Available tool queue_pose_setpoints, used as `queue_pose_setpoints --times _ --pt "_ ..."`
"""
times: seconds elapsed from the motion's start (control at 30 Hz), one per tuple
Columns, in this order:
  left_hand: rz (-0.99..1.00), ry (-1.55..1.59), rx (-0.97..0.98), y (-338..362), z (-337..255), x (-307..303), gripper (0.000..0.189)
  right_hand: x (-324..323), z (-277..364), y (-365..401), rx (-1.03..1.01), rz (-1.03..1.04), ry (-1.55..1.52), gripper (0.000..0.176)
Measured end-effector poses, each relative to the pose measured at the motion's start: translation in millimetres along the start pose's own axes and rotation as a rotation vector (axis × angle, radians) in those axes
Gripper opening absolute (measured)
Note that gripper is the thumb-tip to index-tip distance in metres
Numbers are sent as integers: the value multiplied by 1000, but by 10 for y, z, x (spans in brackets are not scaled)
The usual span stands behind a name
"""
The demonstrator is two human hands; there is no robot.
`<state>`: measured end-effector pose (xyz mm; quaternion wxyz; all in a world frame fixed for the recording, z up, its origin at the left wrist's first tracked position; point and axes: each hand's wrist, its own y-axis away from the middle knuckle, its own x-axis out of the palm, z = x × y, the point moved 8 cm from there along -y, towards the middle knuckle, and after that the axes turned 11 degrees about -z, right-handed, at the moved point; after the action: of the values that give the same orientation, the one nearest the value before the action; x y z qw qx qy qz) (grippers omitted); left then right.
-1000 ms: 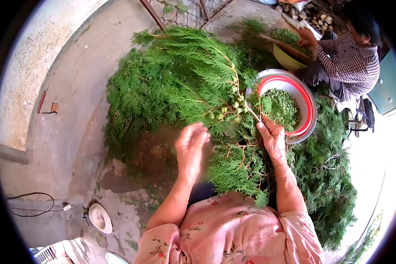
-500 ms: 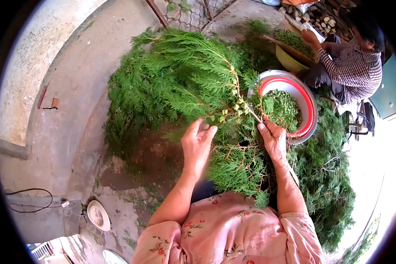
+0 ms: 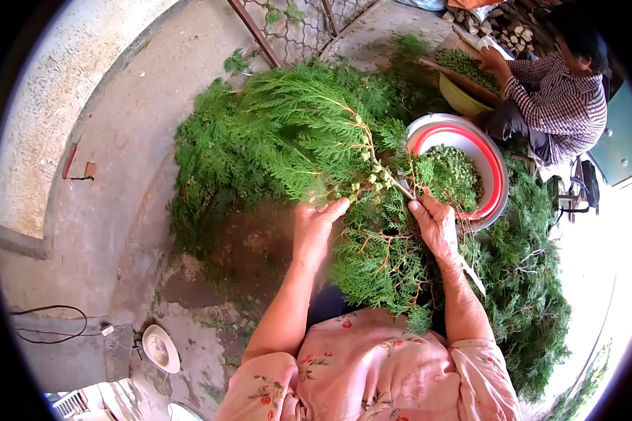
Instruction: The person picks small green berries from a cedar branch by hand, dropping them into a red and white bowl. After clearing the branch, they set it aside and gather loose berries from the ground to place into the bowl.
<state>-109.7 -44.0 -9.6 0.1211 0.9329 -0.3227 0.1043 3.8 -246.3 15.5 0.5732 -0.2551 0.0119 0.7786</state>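
My right hand (image 3: 435, 224) is closed on the cut stem of an evergreen branch (image 3: 361, 130), its thumb laid along the stem. Clusters of pale green cones (image 3: 380, 177) grow near that end, and feathery foliage spreads away up and to the left. Just left of the cones is my left hand (image 3: 314, 231), thumb stretched toward a small cone and apart from the slightly blurred fingers. Beside my right hand stands a metal basin (image 3: 497, 137) with a red inner band, containing picked green cones (image 3: 458, 168) and some sprigs.
Cut greenery (image 3: 211, 161) is heaped ahead and left; another heap (image 3: 527, 281) lies at my right. A person in a checked shirt (image 3: 569, 98) sits at upper right by a yellow tub (image 3: 456, 95) and a tray of cones (image 3: 463, 64). A pale hat (image 3: 160, 349) lies lower left.
My left hand has shifted slightly, its fingers now lower and closer to the foliage. The branch has tilted a little in my right hand. The other person's hand has moved over the tray.
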Motion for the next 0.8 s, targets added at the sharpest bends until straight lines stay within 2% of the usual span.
queue_pose_setpoints --times 0.1,0.23,0.33,0.43,0.53,0.67,0.8 --pt "35 5 -127 -29 30 8 16 23 -45 1 8 14 -4 21" --pt "84 11 -205 -71 50 56 19 14 -11 -6 4 -8 -24 19" --pt "69 -19 -202 -63 72 51 17 17 -10 -6 3 -10 -11 18" --pt "47 -221 -72 -60 53 17 18 16 5 -8 -21 -16 -8 18" --pt "57 -331 -56 -39 88 -43 20 13 33 -13 -66 -29 -10 17" --pt "118 -510 34 -7 20 -39 20 34 28 -12 -105 -22 5 16" --pt "188 -596 19 -2 19 -61 16 46 58 5 -93 0 10 16"
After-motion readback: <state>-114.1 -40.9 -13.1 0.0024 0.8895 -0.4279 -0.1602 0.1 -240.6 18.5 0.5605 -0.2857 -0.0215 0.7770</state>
